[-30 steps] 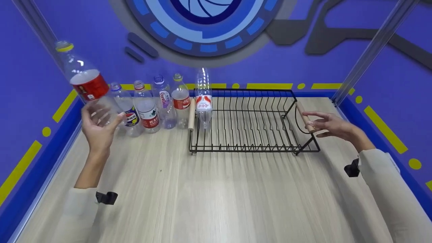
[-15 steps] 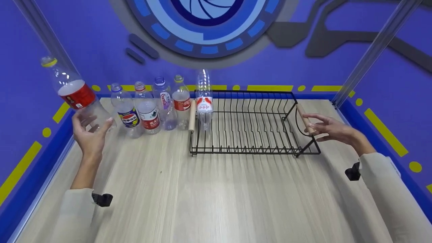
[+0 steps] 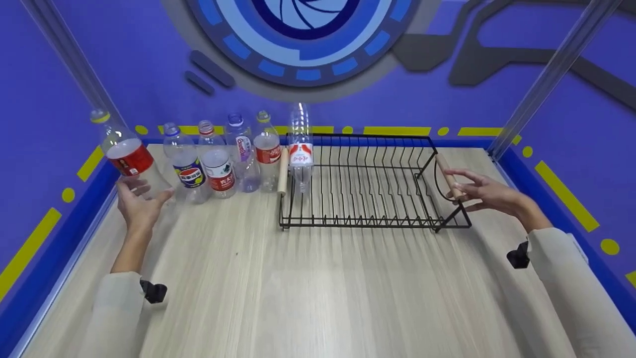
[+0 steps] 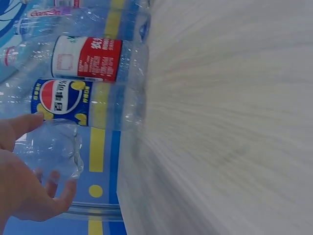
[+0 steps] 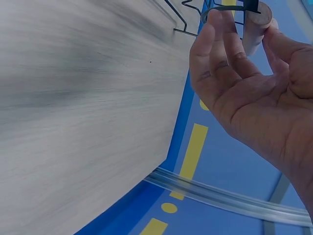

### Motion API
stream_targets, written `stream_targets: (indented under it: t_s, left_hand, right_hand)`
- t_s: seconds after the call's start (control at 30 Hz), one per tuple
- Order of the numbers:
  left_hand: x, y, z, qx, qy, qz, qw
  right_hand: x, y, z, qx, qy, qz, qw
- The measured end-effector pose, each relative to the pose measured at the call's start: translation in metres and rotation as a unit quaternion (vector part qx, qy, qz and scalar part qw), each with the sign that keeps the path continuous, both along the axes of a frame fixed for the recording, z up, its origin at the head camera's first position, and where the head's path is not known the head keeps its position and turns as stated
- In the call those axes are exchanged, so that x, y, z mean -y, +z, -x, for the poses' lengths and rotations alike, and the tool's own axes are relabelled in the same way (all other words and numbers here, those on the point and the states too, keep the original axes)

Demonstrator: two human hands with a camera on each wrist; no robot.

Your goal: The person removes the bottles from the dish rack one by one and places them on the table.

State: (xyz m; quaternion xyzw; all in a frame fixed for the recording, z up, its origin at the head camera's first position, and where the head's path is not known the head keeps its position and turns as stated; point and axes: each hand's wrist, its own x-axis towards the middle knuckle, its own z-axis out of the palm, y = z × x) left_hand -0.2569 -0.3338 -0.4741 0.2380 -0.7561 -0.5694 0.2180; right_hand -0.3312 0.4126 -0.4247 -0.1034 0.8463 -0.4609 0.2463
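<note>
My left hand (image 3: 139, 206) grips a large clear plastic bottle (image 3: 131, 158) with a red label and a yellow neck ring. That bottle tilts leftward at the left end of the bottle row. In the left wrist view its base (image 4: 68, 149) hangs short of the tabletop, beside the bottle with the blue label (image 4: 61, 101). On the other side, my right hand (image 3: 489, 193) holds the wooden handle (image 3: 448, 176) of a black wire dish rack (image 3: 367, 226). The right wrist view has the thumb against the handle's end (image 5: 258, 19) and fingertips at the black wire.
Left of the rack stand bottles with a blue label (image 3: 190, 175), a red-and-white label (image 3: 218, 174), a purple label (image 3: 243, 149) and a red label (image 3: 267, 153). An upside-down bottle (image 3: 300, 153) stands in the rack's left end. Blue walls (image 3: 348, 109) enclose the wooden table (image 3: 318, 288).
The large bottle in my left hand has come down, first shifting left, then back right towards the row. My right hand stays on the rack handle.
</note>
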Motion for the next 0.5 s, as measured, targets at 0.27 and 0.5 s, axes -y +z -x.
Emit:
stream_targets:
  t_s: [0.27, 0.5]
  left_hand:
    - [0.003, -0.019, 0.011, 0.061, -0.011, 0.032, 0.9976]
    - [0.002, -0.031, 0.020, 0.044, -0.011, 0.077, 0.9960]
  right_hand:
    - [0.001, -0.001, 0.000, 0.016, -0.009, 0.007, 0.9998]
    - [0.000, -0.001, -0.002, 0.011, -0.009, 0.005, 0.9999]
